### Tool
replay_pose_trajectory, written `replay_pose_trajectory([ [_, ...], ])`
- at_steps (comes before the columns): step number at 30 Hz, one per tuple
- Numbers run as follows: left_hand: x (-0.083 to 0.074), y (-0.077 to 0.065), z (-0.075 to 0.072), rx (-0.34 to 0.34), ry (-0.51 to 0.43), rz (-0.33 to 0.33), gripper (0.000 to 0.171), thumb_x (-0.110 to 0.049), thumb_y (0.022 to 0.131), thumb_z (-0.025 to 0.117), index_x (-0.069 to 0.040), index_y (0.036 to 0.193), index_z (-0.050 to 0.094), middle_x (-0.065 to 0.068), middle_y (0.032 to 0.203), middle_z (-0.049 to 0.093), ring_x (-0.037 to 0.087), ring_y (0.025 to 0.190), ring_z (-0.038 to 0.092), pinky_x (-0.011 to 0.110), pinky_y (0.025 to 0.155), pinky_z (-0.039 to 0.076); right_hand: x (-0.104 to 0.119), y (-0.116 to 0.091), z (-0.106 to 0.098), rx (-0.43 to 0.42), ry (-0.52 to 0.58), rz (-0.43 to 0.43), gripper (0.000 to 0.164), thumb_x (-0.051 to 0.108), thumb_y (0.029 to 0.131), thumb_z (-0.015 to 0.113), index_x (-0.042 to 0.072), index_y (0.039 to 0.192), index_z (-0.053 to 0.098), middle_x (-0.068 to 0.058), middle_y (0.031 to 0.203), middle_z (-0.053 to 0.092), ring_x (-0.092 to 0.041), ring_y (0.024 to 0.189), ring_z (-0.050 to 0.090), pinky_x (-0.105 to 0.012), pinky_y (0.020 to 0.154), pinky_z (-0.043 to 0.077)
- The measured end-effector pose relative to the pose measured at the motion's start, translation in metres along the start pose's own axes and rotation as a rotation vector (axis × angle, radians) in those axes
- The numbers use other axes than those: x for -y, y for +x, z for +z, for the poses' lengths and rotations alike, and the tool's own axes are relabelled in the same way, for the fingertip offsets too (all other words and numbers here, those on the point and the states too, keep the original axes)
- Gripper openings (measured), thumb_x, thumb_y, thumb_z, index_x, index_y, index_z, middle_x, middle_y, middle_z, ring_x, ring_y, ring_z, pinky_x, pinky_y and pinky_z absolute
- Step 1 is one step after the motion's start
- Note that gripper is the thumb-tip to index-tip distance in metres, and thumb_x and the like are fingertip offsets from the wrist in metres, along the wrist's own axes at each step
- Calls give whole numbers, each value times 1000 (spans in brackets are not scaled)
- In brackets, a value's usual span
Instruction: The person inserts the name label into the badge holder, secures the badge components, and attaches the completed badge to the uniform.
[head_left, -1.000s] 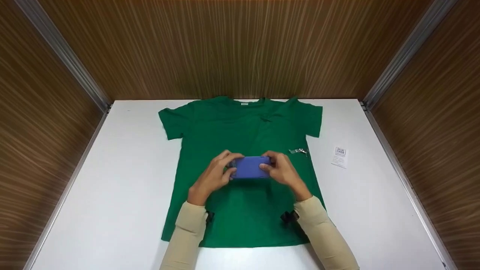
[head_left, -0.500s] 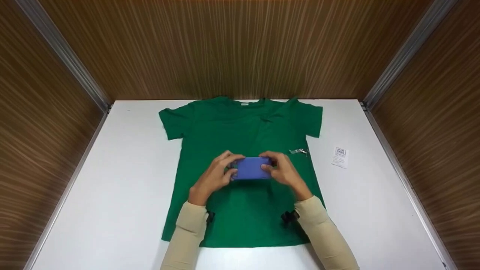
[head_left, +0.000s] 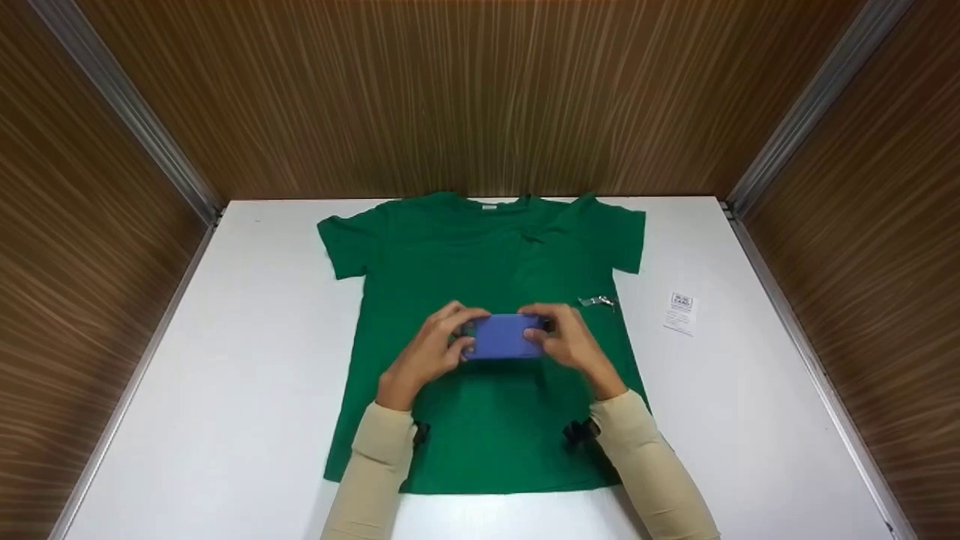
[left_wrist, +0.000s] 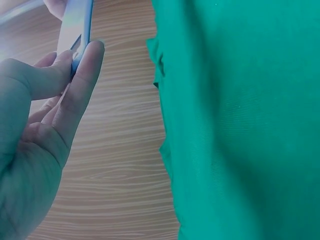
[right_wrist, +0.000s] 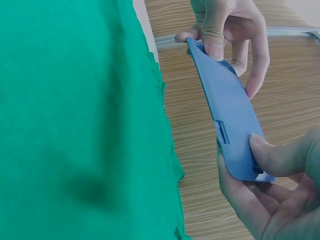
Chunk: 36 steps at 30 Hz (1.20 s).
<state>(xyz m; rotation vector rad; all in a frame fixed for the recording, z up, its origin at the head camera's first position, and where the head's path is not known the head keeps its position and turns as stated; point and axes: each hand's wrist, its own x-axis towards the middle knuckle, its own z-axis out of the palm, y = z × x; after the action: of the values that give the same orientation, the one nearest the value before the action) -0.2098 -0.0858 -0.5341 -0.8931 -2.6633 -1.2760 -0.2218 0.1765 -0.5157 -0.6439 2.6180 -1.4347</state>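
Note:
A flat blue-violet plastic card holder (head_left: 501,335) is held up above the green T-shirt (head_left: 480,427). My left hand (head_left: 429,349) pinches its left end between thumb and fingers. At the other end, my right hand (head_left: 568,342) grips it, thumb on the near face and fingers behind. In the right wrist view the card holder (right_wrist: 227,107) has a slot along one long edge and a small dark part by the right thumb. The left wrist view shows the card holder (left_wrist: 77,25) nearly edge-on. A small metal clip with a clear strap (head_left: 597,301) lies on the shirt.
Right of the shirt, a white printed card (head_left: 680,313) lies on the white table (head_left: 247,360). Wood-patterned panels (head_left: 480,97) with metal corner strips enclose the table at the back and both sides.
The card holder has shifted very slightly right and down within the hands over the last second. My right fingers sit a little farther inward along its top edge. The T-shirt, clip and card stay put.

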Motion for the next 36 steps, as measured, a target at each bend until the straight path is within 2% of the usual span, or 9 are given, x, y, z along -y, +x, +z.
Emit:
replay_pose_trajectory([
  [8, -1, -2, 0, 2, -5, -16, 41, -3, 101, 62, -15, 140, 63, 12, 116, 60, 20, 97, 58, 35, 79, 56, 2, -1, -1, -6, -16, 26, 30, -5, 97, 63, -1, 126, 70, -25, 122, 70, -33, 96, 66, -53, 88, 58],
  [20, -2, -1, -2, 6, 5, 0, 41, -4, 101, 62, -13, 142, 62, 13, 115, 61, 21, 93, 58, 37, 78, 55, 1, -1, -4, -15, 7, 0, 29, -2, 97, 66, 0, 125, 72, -24, 120, 72, -29, 93, 66, -44, 83, 55],
  [36, -2, 2, -2, 4, 6, -12, 42, -4, 102, 62, -13, 142, 61, 14, 116, 60, 21, 94, 58, 36, 78, 55, 2, 2, -4, -34, -33, 64, 30, 1, 97, 68, 1, 127, 72, -22, 122, 73, -30, 96, 68, -51, 88, 59],
])
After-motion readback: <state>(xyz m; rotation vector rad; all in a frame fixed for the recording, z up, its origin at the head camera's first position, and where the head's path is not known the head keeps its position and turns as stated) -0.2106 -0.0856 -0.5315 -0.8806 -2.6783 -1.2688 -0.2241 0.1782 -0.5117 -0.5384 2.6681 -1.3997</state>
